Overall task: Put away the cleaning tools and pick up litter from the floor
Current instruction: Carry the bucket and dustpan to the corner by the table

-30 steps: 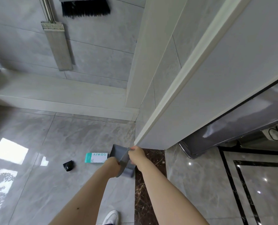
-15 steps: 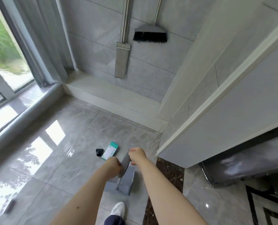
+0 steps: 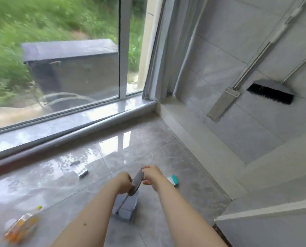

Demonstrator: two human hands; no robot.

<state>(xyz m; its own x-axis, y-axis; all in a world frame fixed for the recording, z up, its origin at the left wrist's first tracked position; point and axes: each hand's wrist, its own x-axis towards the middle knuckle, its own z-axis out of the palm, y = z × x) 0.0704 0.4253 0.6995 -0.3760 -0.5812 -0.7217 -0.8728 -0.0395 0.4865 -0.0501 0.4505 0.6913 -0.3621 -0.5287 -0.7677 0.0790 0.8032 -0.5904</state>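
Note:
A grey dustpan (image 3: 126, 205) hangs low over the tiled floor, held by its grey handle (image 3: 137, 181). My left hand (image 3: 124, 180) grips the handle from the left and my right hand (image 3: 151, 173) pinches its top end. On the floor lie a teal and white box (image 3: 173, 180) just right of my right hand, a small silver packet (image 3: 82, 172), a thin grey scrap (image 3: 75, 163) and a plastic bottle (image 3: 22, 226) with orange contents at the lower left. A flat mop (image 3: 222, 103) and a black-bristled broom (image 3: 271, 93) hang on the tiled wall at right.
A large window (image 3: 59, 59) with a grey sill (image 3: 68, 125) runs along the left and back. A grey curtain (image 3: 168, 50) hangs in the corner. A low pale ledge (image 3: 198, 139) lines the right wall, and a white door edge (image 3: 266, 213) juts in at the lower right.
The view has swung left toward the window, bringing the bottle and silver packet into sight. Both hands stay on the dustpan handle, and the teal box now lies right of my hands.

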